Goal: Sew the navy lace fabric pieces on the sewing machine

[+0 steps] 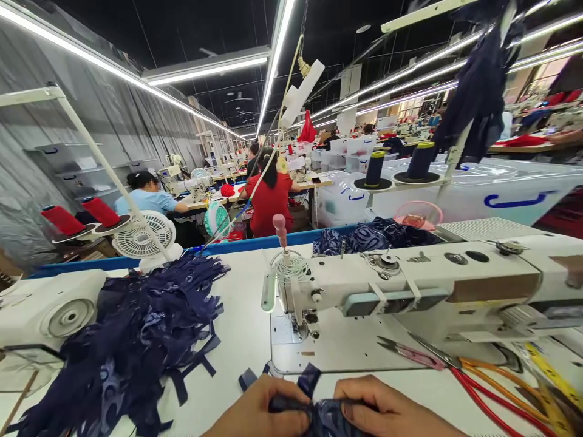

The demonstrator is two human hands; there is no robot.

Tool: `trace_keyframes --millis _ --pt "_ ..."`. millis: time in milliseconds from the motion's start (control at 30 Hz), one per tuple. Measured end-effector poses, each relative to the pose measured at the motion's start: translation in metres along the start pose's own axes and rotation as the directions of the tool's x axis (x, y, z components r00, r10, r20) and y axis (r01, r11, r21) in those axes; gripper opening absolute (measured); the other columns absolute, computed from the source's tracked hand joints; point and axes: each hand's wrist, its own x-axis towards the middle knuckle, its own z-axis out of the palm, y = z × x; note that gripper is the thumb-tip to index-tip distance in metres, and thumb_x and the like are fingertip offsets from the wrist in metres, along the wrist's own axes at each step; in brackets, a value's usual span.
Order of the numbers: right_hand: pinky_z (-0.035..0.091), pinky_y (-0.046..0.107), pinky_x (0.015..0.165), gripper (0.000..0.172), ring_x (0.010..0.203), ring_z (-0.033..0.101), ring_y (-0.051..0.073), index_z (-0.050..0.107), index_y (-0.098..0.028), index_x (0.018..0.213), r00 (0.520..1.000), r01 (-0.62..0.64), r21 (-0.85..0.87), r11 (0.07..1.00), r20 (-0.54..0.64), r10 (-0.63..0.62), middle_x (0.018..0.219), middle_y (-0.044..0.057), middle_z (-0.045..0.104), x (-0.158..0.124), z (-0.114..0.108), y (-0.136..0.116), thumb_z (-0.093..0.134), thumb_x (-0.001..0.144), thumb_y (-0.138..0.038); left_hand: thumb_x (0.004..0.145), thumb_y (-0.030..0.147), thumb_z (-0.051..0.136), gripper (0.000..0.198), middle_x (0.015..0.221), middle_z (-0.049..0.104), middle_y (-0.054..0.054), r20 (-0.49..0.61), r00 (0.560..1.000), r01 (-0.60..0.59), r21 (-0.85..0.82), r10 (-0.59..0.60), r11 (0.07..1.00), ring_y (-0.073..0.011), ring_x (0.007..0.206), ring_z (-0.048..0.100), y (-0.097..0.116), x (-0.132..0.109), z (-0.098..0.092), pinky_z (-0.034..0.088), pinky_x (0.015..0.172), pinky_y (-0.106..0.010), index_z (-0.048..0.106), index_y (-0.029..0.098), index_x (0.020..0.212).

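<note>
I am watching the left hand (273, 409) and the right hand (378, 403) gripping a dark blue patterned cloth (330, 419) between them, just in front of a white sewing machine (432, 267). On the white table (241, 303), a heap of dark blue strips (150, 328) is spreading out to the left. Over on the right, I am seeing pink-handled snips (412, 353) lying beside scissors (455, 364) with orange and red handles, while a yellow tape measure (553, 376) is trailing nearby. Behind the heap a white fan (144, 235) is standing. Farther off, a person in red (272, 203) is facing away from me, and a person in light blue (148, 197) is leaning over another workplace.
</note>
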Motion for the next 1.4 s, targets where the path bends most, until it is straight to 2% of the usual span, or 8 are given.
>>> trace_keyframes --millis 133,300,567,667,800,1000,1233,1400 --pt "0.045 0.025 0.078 0.029 0.088 0.057 0.021 0.070 -0.022 0.091 0.998 0.057 -0.068 0.996 -0.013 -0.058 0.089 0.000 0.062 -0.002 -0.003 0.009 0.057 0.090 -0.048 0.062 0.050 0.087 0.054 0.082 0.064 0.000 0.001 1.000 0.008 -0.139 -0.007 0.990 -0.0144 0.074 0.055 -0.021 0.020 0.014 0.040 0.070 -0.023 0.068 0.015 0.099" --pt "0.042 0.026 0.073 0.034 0.088 0.057 0.023 0.069 -0.021 0.104 0.996 0.084 -0.019 0.996 0.025 -0.084 0.094 0.001 0.063 -0.005 0.001 -0.001 0.063 0.085 -0.048 0.065 0.053 0.084 0.054 0.076 0.058 0.002 -0.053 0.998 -0.036 -0.055 0.033 0.998 -0.0124 0.067 0.050 -0.016 0.023 0.021 0.037 0.065 -0.023 0.067 0.016 0.100" --pt "0.033 0.023 0.064 0.021 0.073 0.046 0.016 0.063 -0.019 0.081 0.993 -0.004 0.101 0.995 -0.117 0.015 0.072 -0.004 0.049 0.012 0.021 0.003 0.063 0.070 -0.036 0.071 0.046 0.078 0.036 0.072 0.049 0.003 -0.070 0.973 -0.218 0.058 0.222 0.974 -0.0118 0.066 0.041 -0.009 0.027 0.028 0.031 0.061 -0.023 0.064 0.015 0.083" --pt "0.031 0.022 0.061 0.020 0.070 0.043 0.014 0.060 -0.020 0.080 0.991 -0.031 0.115 0.993 -0.128 0.046 0.070 -0.005 0.044 0.011 0.020 -0.002 0.063 0.069 -0.036 0.069 0.054 0.080 0.045 0.069 0.047 0.003 -0.032 0.967 -0.254 -0.048 0.253 0.966 -0.0107 0.062 0.038 -0.011 0.027 0.028 0.027 0.059 -0.024 0.060 0.016 0.079" --pt "0.031 0.022 0.061 0.019 0.069 0.043 0.014 0.059 -0.020 0.077 0.990 -0.010 0.133 0.991 -0.139 0.029 0.071 -0.005 0.044 0.010 0.019 -0.004 0.063 0.068 -0.037 0.064 0.064 0.082 0.057 0.063 0.041 0.005 0.058 0.973 -0.202 -0.236 0.222 0.950 -0.0088 0.058 0.032 -0.013 0.026 0.028 0.024 0.057 -0.023 0.054 0.017 0.077" --pt "0.032 0.023 0.063 0.014 0.070 0.044 0.015 0.057 -0.020 0.074 0.985 0.018 0.063 0.998 -0.171 -0.007 0.070 -0.005 0.045 0.013 0.019 0.000 0.061 0.069 -0.032 0.068 0.066 0.079 0.059 0.074 0.047 0.002 0.009 0.969 -0.242 -0.163 0.246 0.957 -0.0093 0.063 0.035 -0.016 0.027 0.032 0.025 0.060 -0.023 0.060 0.015 0.092" --pt "0.037 0.023 0.072 0.041 0.082 0.050 0.018 0.067 -0.020 0.093 0.995 -0.054 0.418 0.907 -0.049 0.082 0.085 -0.001 0.055 0.005 0.017 -0.004 0.078 0.067 -0.049 0.063 0.065 0.084 0.060 0.064 0.048 0.004 0.099 0.983 -0.126 -0.264 0.157 0.956 -0.0083 0.058 0.035 -0.003 0.024 0.027 0.023 0.058 -0.022 0.059 0.015 0.085" --pt "0.036 0.025 0.076 0.046 0.089 0.052 0.020 0.070 -0.019 0.099 0.997 -0.075 0.426 0.902 0.056 0.056 0.092 0.001 0.060 0.006 0.013 -0.002 0.081 0.067 -0.051 0.055 0.058 0.090 0.063 0.075 0.057 0.001 0.102 0.994 -0.007 -0.270 0.035 0.963 -0.0115 0.067 0.046 0.002 0.016 0.020 0.030 0.065 -0.022 0.063 0.015 0.092"
